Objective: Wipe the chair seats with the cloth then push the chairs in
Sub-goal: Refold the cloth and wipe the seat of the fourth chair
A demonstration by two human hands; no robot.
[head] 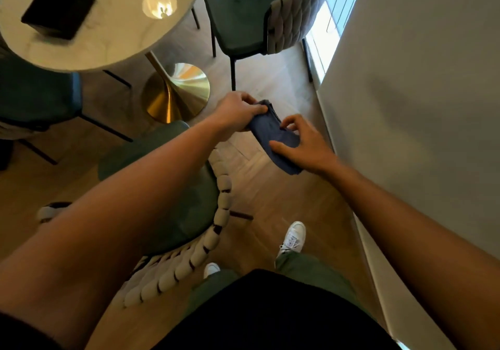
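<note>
I hold a folded blue cloth (273, 136) in the air above the wooden floor. My left hand (236, 111) pinches its far end and my right hand (303, 141) grips its near end. Right below my left forearm stands a green-seated chair (186, 206) with a cream woven backrest, pulled out from the table. A second green chair (240, 14) with a grey woven back stands at the top, away from the table. A third green seat (35, 92) sits at the left, partly under the tabletop.
A round white marble table (108, 30) on a gold pedestal base (176, 92) carries a black box (58, 6). A grey wall (419, 106) runs along the right, with a bright window (332, 17) beyond. My white shoes (293, 237) stand on the floor.
</note>
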